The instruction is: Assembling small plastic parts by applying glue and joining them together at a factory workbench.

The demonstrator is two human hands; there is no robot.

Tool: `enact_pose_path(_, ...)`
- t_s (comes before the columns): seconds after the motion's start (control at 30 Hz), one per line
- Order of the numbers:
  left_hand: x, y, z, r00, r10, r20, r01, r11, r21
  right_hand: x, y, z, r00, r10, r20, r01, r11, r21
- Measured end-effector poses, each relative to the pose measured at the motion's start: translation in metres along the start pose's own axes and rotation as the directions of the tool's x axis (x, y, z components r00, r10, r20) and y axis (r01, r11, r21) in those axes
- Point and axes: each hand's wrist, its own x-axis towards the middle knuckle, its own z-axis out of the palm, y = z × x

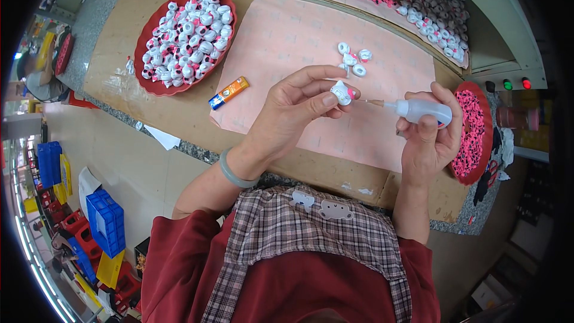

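Left hand (294,103) pinching, left forearm (201,191) angled inward; right hand (427,143) curled, right forearm (412,206) pointing forward.

Centre: white cat-shaped plastic piece (341,92) in my left hand (296,104). Right of it: translucent cylindrical plastic bottle (423,110) in my right hand (427,137). Upper left: scalloped red plastic tray (139,58).

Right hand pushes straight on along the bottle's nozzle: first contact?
Likely the small white piece held by the left hand; the nozzle already looks at or very near it, but depth is unclear here.
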Motion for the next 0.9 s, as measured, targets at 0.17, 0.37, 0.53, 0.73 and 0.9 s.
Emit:
enact_pose_path(0.17,0.001,-0.005,-0.004,1.000,0.002,0.017,-0.003,0.999,0.040,-0.004,0.000,0.004,0.990,-0.138,0.029,0.140,0.983,-0.118)
enact_pose_path(0.37,0.001,-0.007,-0.002,1.000,-0.015,-0.022,0.015,1.000,-0.007,-0.009,0.002,0.004,0.970,-0.227,0.086,0.242,0.925,-0.292)
enact_pose_path(0.53,0.000,-0.008,-0.003,1.000,-0.021,-0.020,0.021,0.999,-0.029,-0.011,0.005,0.000,0.956,-0.263,0.126,0.292,0.872,-0.394)
enact_pose_path(0.73,-0.001,-0.008,-0.003,1.000,-0.019,-0.021,0.019,1.000,-0.022,-0.013,0.005,-0.001,0.954,-0.260,0.148,0.298,0.862,-0.409)
enact_pose_path(0.9,-0.001,-0.008,-0.003,1.000,-0.024,-0.020,0.023,0.999,-0.029,-0.013,0.006,-0.001,0.954,-0.265,0.142,0.300,0.858,-0.417)
